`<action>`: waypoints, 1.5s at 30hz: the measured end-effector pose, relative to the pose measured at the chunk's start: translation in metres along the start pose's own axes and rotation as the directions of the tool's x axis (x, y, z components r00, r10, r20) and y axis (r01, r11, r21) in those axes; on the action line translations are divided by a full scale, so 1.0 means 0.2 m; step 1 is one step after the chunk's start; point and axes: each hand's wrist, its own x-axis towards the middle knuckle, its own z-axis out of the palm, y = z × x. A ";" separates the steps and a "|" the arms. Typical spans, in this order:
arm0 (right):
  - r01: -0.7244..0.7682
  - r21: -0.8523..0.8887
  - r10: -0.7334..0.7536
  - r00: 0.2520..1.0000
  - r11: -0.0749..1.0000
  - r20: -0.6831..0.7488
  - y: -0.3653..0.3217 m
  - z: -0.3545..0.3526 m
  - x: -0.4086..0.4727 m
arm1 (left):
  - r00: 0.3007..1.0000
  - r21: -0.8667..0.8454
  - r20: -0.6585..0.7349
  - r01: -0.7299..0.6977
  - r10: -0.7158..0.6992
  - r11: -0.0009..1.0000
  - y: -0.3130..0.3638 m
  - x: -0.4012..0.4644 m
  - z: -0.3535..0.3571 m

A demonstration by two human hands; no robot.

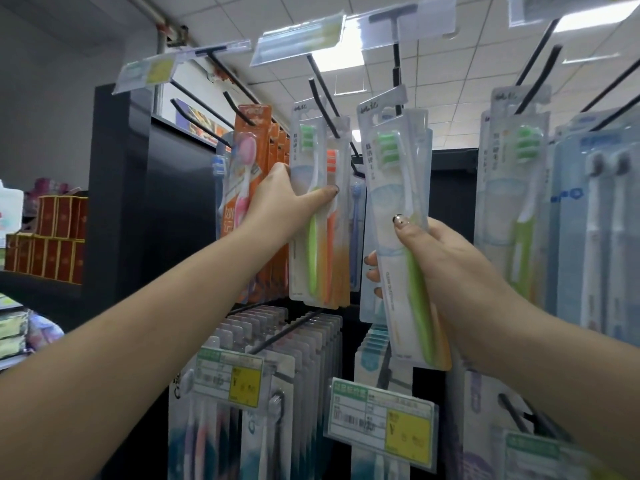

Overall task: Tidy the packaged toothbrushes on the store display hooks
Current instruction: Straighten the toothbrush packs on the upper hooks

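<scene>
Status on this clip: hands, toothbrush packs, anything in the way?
Left hand gripping hanging green-and-orange packs. Right hand holding green toothbrush pack at its hook. Nothing in the way.

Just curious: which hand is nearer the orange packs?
Left. The left hand grips a green toothbrush pack right beside the orange packs; the right hand is further right.

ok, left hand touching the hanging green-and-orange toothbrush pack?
Touching. The head view shows the left hand gripping the toothbrush pack, thumb pressed across its front, fingers wrapped around its left edge.
</scene>
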 end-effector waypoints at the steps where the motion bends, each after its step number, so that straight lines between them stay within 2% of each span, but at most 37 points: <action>1: 0.001 -0.001 -0.001 1.000 1.000 0.000 0.00 0.00 0.00 | 1.000 -0.007 0.007 0.001 -0.001 1.000 0.00 0.00 0.00; 11: -0.005 -0.020 0.005 1.000 1.000 0.008 0.00 -0.01 -0.01 | 0.997 -0.006 0.064 -0.042 0.042 0.999 -0.05 -0.03 -0.01; 16: -0.009 -0.019 0.010 0.998 1.000 0.056 -0.01 0.01 -0.01 | 0.989 0.092 0.077 -0.130 0.123 0.987 -0.01 -0.04 0.04; 24: -0.021 -0.137 0.045 0.984 0.990 0.173 -0.09 0.08 0.04 | 0.973 0.094 0.128 -0.204 0.192 0.974 -0.07 -0.05 0.05; 29: -0.034 -0.224 0.075 0.981 0.974 0.179 -0.15 0.15 0.14 | 0.976 0.056 0.154 -0.165 0.154 0.985 -0.11 -0.08 0.06; 36: 0.015 -0.382 -0.001 0.999 0.924 0.037 -0.17 0.18 0.25 | 0.981 0.031 0.174 -0.095 0.088 0.995 -0.11 -0.12 0.03; 45: 0.019 -0.358 -0.058 0.994 0.933 -0.098 -0.11 0.17 0.26 | 0.983 0.057 0.167 -0.085 0.074 0.995 -0.11 -0.17 0.02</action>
